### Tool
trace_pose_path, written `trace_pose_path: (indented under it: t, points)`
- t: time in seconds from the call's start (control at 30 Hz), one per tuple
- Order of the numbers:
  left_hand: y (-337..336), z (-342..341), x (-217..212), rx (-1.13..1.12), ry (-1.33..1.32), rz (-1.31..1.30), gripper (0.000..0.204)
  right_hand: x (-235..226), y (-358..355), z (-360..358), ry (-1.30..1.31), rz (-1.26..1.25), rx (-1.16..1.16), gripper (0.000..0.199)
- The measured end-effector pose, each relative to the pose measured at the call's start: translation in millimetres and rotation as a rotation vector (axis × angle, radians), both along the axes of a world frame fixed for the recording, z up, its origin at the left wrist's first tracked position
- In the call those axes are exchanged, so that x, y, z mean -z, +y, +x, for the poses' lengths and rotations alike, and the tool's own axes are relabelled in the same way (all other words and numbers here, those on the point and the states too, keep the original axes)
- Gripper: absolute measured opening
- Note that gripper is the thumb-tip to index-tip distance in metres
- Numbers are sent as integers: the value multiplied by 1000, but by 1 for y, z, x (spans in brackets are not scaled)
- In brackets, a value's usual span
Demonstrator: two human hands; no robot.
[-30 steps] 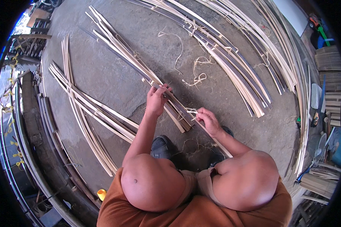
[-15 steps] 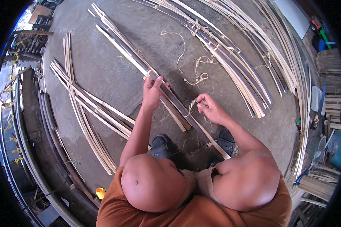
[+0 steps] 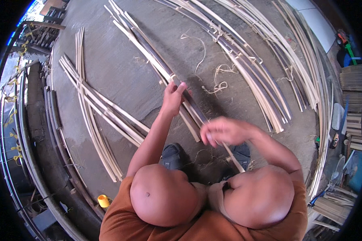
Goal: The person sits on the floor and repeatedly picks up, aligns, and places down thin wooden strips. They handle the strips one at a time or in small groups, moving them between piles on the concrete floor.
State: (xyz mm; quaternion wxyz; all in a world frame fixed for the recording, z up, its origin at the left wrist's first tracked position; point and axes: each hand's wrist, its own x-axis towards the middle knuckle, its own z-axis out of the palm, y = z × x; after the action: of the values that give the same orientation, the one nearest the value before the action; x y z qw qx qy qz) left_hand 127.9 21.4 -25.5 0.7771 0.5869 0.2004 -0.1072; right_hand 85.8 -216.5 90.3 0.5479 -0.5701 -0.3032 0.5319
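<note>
A long bundle of split bamboo strips (image 3: pixel 151 54), some pale and some dark, slants from the far left down toward my right foot. My left hand (image 3: pixel 173 98) is closed around it near the middle, thumb on top. My right hand (image 3: pixel 226 131) is over the bundle's nearer part, its curled fingers smeared by motion. Whether it holds a tie strand cannot be made out, and it covers the place where the bundle was tied. Under the bundle, a shorter group of strips (image 3: pixel 189 122) rests on the concrete floor.
Tied bamboo bundles (image 3: pixel 249 60) lie to the right, with loose tie strands (image 3: pixel 219 82) beside them. Crossed strips (image 3: pixel 104 110) lie at the left. Long poles (image 3: pixel 28 140) line the left edge, near a yellow cup (image 3: pixel 103 201). My shoes (image 3: pixel 172 156) are below the bundle.
My right hand has swung down and left across the bundle, away from where it pinched a tie strand. My left hand keeps its grip. The whole view has shifted slightly.
</note>
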Motion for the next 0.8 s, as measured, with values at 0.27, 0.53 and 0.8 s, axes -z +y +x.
trace_pose_path:
  t: [0.27, 0.53, 0.8]
  points:
    - [4, 12, 6, -8, -5, 89, 18, 36, -86, 35, -179, -277, 475, 15]
    - [1, 26, 5, 110, 7, 209, 19, -10, -58, 31, -49, 112, 1171, 12]
    - [8, 25, 37, 76, -1, 221, 16, 40, -4, -28, -1323, -250, 493, 12]
